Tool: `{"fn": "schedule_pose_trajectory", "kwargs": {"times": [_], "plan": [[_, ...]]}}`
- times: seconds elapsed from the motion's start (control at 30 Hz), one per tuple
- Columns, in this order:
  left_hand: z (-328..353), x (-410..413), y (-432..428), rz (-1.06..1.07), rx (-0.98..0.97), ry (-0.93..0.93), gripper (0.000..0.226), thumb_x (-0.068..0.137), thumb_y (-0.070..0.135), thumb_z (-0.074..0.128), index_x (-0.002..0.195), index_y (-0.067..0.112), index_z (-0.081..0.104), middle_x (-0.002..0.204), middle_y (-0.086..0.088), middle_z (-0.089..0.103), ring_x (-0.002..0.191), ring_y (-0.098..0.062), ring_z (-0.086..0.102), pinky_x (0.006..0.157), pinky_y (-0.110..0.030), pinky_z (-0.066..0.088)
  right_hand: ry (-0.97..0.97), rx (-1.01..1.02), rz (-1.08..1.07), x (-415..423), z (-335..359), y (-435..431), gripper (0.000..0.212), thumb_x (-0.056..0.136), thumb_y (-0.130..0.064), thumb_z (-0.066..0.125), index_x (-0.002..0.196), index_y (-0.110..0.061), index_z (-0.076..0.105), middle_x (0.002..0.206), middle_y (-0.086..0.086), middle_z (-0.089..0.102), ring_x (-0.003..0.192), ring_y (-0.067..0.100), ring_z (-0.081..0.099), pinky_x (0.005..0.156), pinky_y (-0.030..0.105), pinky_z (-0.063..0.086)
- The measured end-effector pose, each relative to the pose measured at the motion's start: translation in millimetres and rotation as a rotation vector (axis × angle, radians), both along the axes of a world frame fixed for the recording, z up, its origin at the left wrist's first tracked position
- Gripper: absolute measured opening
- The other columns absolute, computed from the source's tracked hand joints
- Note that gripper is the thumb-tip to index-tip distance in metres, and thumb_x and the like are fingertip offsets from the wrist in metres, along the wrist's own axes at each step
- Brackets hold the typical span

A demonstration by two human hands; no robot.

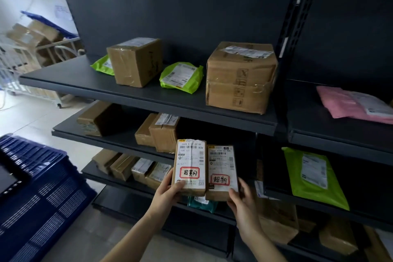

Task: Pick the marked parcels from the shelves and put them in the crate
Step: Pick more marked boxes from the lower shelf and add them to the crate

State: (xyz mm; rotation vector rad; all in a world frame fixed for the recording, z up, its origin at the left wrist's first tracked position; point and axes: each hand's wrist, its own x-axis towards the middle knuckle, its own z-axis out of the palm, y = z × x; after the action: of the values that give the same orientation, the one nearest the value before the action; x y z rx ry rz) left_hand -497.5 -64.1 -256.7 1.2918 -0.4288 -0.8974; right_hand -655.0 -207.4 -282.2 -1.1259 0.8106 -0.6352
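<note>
Two narrow brown parcels with white labels and red-boxed handwritten marks are held side by side in front of the lower shelves. My left hand [168, 192] grips the bottom of the left marked parcel [189, 166]. My right hand [242, 200] grips the lower right corner of the right marked parcel [222, 171]. The blue slatted crate [42, 193] stands at the lower left, apart from both hands.
The dark shelf unit [148, 95] carries two large cardboard boxes [240, 76] and green mailer bags [180, 76] on its upper level. Smaller brown boxes [157, 132] sit on lower levels. A pink mailer [353, 104] and green mailer [314, 176] lie in the right bay.
</note>
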Motion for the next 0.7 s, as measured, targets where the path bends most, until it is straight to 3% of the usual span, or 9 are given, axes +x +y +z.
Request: {"fn": "schedule_pose_trajectory", "kwargs": {"times": [0.13,0.23,0.33,0.43,0.57,0.7], "plan": [[6,2,27,0.084,0.002,-0.022,0.050,0.078,0.027,0.070,0.124,0.036,0.052,0.111,0.001,0.072,0.103,-0.017,0.068,0.081,-0.030,0.056,-0.001,-0.036,0.090,15,5,16,0.041,0.090,-0.018,0.058,0.125,-0.036,0.046,0.117,-0.009,0.059,0.105,0.007,0.057,0.092,0.032,0.045],[9,10,50,0.138,-0.004,-0.014,0.050,0.079,0.027,0.063,0.127,0.034,0.050,0.115,-0.001,0.070,0.105,-0.017,0.067,0.080,-0.028,0.056,-0.011,-0.046,0.149,31,9,32,0.041,0.091,-0.019,0.056,0.127,-0.036,0.045,0.117,-0.007,0.060,0.106,0.008,0.058,0.088,0.028,0.046],[12,20,78,0.188,-0.010,-0.015,0.051,0.079,0.028,0.062,0.128,0.035,0.050,0.116,-0.001,0.070,0.106,-0.016,0.066,0.078,-0.026,0.056,-0.002,-0.053,0.199,51,16,52,0.047,0.091,-0.020,0.058,0.133,-0.032,0.043,0.121,-0.002,0.060,0.110,0.015,0.057,0.099,0.038,0.044],[13,31,110,0.257,-0.014,-0.021,0.055,0.078,0.029,0.063,0.131,0.033,0.049,0.114,-0.001,0.070,0.106,-0.017,0.067,0.080,-0.028,0.055,-0.012,-0.060,0.254,74,23,77,0.048,0.091,-0.018,0.057,0.134,-0.030,0.042,0.123,-0.002,0.059,0.106,0.008,0.057,0.099,0.036,0.043],[14,51,162,0.337,-0.026,-0.023,0.057,0.076,0.029,0.066,0.130,0.030,0.050,0.114,0.000,0.071,0.105,-0.017,0.067,0.076,-0.025,0.057,-0.020,-0.084,0.329,110,28,119,0.047,0.091,-0.015,0.057,0.133,-0.028,0.044,0.128,0.002,0.057,0.116,0.018,0.054,0.107,0.045,0.038],[12,76,227,0.413,-0.026,-0.025,0.058,0.074,0.031,0.067,0.129,0.033,0.050,0.114,0.002,0.071,0.102,-0.015,0.068,0.072,-0.022,0.056,-0.041,-0.066,0.396,149,33,178,0.039,0.091,-0.012,0.056,0.121,-0.034,0.048,0.119,-0.002,0.061,0.106,0.010,0.058,0.085,0.027,0.048]]}}
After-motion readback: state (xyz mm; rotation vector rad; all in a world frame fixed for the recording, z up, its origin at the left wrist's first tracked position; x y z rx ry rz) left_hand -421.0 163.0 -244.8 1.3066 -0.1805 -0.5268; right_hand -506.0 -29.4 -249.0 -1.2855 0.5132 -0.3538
